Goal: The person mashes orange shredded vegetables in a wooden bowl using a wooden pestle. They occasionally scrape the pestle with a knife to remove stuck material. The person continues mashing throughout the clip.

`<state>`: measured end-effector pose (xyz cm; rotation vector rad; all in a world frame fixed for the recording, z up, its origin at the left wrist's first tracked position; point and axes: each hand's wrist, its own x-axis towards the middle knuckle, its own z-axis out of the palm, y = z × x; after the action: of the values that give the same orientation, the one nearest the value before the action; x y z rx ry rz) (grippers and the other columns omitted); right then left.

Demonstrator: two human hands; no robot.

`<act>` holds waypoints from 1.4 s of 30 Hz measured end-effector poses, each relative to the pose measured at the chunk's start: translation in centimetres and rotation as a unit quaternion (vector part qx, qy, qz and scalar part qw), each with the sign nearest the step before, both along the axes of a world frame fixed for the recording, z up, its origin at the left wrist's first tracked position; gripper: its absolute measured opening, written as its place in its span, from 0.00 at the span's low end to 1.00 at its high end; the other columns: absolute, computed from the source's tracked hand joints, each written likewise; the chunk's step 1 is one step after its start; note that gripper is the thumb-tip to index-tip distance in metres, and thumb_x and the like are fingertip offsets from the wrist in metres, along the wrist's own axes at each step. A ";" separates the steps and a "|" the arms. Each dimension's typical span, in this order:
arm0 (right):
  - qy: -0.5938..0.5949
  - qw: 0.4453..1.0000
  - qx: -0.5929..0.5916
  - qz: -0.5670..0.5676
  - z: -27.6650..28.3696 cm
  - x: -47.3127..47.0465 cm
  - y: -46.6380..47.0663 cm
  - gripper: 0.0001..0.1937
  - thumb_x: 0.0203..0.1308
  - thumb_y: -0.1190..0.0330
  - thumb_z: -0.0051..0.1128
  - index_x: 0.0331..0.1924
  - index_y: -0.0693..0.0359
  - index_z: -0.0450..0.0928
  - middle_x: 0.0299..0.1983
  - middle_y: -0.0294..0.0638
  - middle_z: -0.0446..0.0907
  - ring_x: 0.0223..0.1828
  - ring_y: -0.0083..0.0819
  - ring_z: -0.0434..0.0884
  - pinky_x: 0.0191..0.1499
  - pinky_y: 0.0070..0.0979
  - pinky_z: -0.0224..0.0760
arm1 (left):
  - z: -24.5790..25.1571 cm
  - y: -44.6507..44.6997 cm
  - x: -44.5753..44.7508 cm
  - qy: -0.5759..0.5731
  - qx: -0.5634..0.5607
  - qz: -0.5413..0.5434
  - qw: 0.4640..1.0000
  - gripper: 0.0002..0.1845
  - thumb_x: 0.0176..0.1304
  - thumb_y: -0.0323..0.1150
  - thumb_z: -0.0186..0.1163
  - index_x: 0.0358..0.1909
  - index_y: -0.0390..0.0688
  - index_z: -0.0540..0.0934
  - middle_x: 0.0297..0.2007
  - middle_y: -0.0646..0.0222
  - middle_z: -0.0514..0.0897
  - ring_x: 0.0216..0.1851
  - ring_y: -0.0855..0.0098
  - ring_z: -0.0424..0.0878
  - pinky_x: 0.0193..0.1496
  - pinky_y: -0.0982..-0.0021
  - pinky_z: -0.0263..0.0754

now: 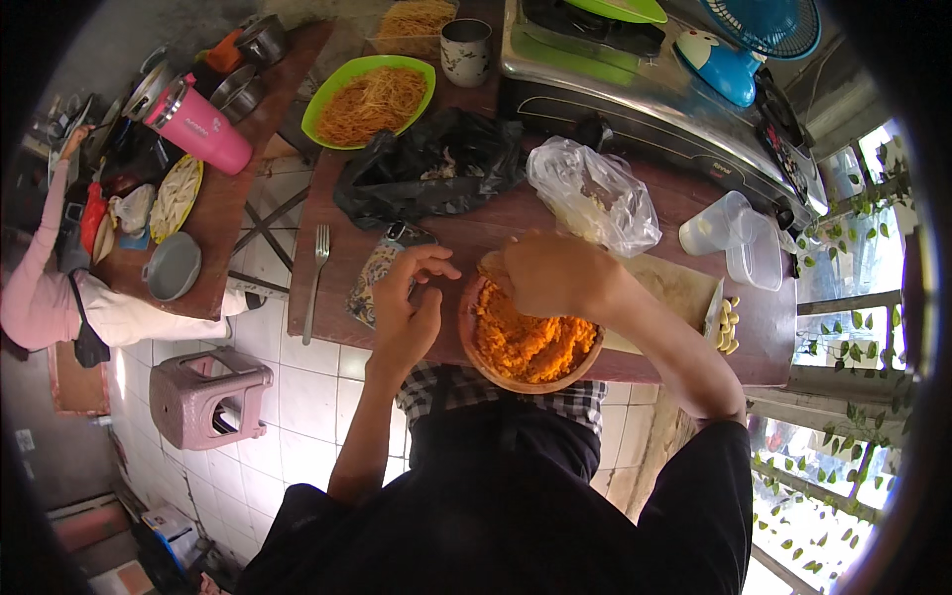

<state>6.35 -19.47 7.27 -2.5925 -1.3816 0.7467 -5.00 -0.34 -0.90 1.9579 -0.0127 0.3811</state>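
An earthenware bowl (532, 385) of orange mashed food (524, 342) sits at the near edge of the wooden table, in front of my body. My right hand (554, 271) is over the bowl's far part, back upward, its fingers curled down and mostly hidden; whether it grips something there I cannot tell. My left hand (413, 305) hovers left of the bowl with fingers apart and nothing in it. Just behind it lies a patterned case or pouch (366, 290), partly covered by the hand. A metal fork (317, 275) lies further left.
Behind the bowl are a black plastic bag (431, 175), a clear plastic bag (591, 193) and a green plate (316, 100) of shredded food. A board (669, 286), garlic cloves (727, 327) and plastic containers (718, 223) lie right. A gas stove (632, 111) stands behind; another person (44, 297) is at far left.
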 end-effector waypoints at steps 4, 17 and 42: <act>0.044 0.997 -0.063 0.012 0.9 -0.4 -1.0 0.14 0.68 0.61 0.52 0.46 0.57 0.86 0.39 0.53 0.88 0.45 0.53 0.87 0.49 0.47 0.81 | -0.5 0.2 0.4 0.005 -0.056 -0.011 0.998 0.25 0.55 0.11 0.50 0.54 0.39 0.81 0.43 0.65 0.88 0.48 0.73 0.85 0.53 0.71 0.74; -0.023 0.997 0.054 -0.055 -0.4 -2.6 -1.9 0.17 0.70 0.63 0.54 0.51 0.70 0.79 0.36 0.59 0.87 0.41 0.55 0.88 0.45 0.48 0.82 | -3.0 -0.8 3.8 0.065 -0.217 -0.087 0.970 0.08 0.78 0.27 0.55 0.53 0.37 0.80 0.51 0.66 0.85 0.52 0.74 0.82 0.57 0.70 0.76; 0.083 0.984 -0.011 -0.154 0.3 -3.5 -3.5 0.18 0.75 0.57 0.53 0.55 0.65 0.73 0.38 0.59 0.86 0.43 0.60 0.86 0.47 0.53 0.79 | -6.7 -4.1 15.8 0.190 -0.444 -0.434 0.760 0.17 0.75 0.25 0.53 0.62 0.32 0.77 0.59 0.53 0.83 0.63 0.61 0.82 0.69 0.61 0.75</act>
<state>2.90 -22.95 7.62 -2.6032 -0.9023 0.9026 10.80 -4.42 -7.60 0.8727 -0.3956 -0.5647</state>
